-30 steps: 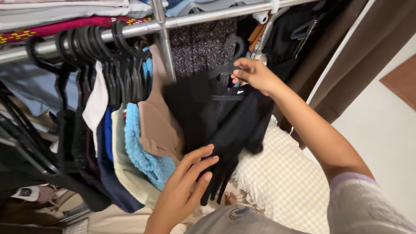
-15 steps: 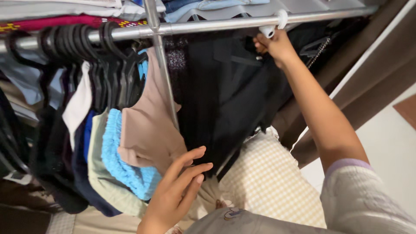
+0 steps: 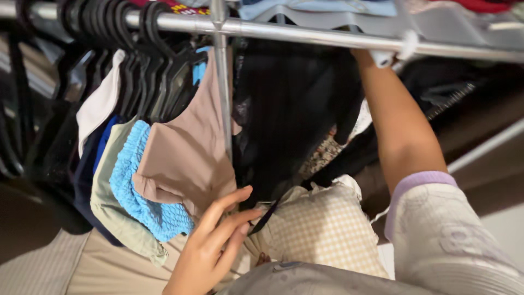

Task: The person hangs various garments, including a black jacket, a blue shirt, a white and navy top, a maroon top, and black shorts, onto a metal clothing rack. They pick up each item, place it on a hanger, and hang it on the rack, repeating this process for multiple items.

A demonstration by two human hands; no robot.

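1. Left hand (image 3: 210, 248): fingers (image 3: 229, 203) loosely spread and lightly curved, tips brushing the lower edge of the black garment (image 3: 284, 114); gripping nothing.
2. Right hand: raised to the metal rail (image 3: 305, 34), mostly hidden behind the rail and a white clip (image 3: 401, 48); cannot tell how far closed, nor what lies in its grasp.
3. Black garment: hanging under the rail just right of the upright post (image 3: 222, 82), between the beige top (image 3: 188, 153) and darker clothes further right.
4. Judged progress: hanging looks nearly done, garment up at rail height; hook seating not visible, so settling and letting go probably left.
5. Around: black hangers (image 3: 131, 33) crowded left, blue smocked piece (image 3: 142, 196), checked cloth (image 3: 322, 229) below.
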